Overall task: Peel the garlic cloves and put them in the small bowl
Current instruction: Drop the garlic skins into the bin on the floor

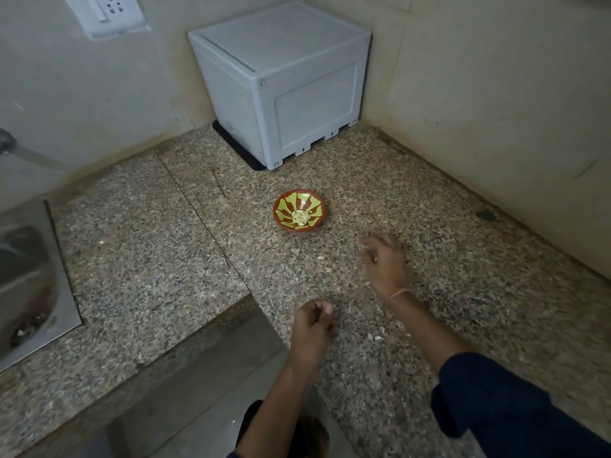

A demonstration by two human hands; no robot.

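As peeled cloves (300, 217) fill the small bowl (287, 197), we can't read left hand (313, 322) or right hand (383, 261) grip; next: garlic piece (379, 335) nearside of bowl.

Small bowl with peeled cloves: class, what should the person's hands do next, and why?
Probably pick up the pale garlic piece on the counter: the small bowl holds cloves, and neither the left hand nor right hand plainly holds one.
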